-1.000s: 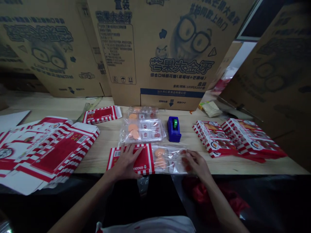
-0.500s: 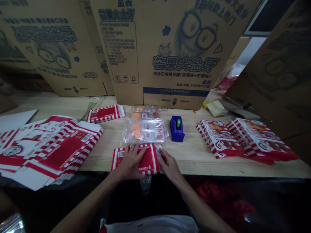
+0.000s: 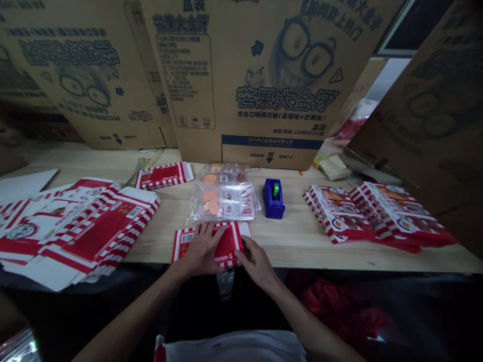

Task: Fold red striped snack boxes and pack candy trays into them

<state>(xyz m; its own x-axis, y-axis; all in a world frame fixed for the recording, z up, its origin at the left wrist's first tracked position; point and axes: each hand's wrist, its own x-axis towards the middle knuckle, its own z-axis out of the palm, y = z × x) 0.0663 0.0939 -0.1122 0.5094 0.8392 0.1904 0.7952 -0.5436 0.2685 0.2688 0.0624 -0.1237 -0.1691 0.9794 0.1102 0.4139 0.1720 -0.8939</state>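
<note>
A red-and-white striped carton (image 3: pixel 228 246) lies at the table's front edge, back panel up, with a white flap (image 3: pixel 244 230) sticking out at its right end. My left hand (image 3: pixel 204 249) lies across the carton, fingers over its far edge, holding it down. Thumb and fingers of my right hand (image 3: pixel 256 261) close on the carton's right end. Just behind it are clear plastic packs (image 3: pixel 234 201) with orange round pieces and small printed packets. To their right stands a blue tape dispenser (image 3: pixel 274 198) with a green core.
Overlapping flat striped cartons (image 3: pixel 101 231) spread over the left side. Another striped carton (image 3: pixel 164 176) lies behind them. Filled-looking cartons (image 3: pixel 400 213) are stacked at the right. Tall cardboard boxes (image 3: pixel 264 75) wall off the back. A pale packet (image 3: pixel 335 167) lies at the back right.
My right hand has moved slightly left, from beside the clear plastic at the carton's right end onto its corner. The white flap shows more plainly there. My left hand stays on the carton.
</note>
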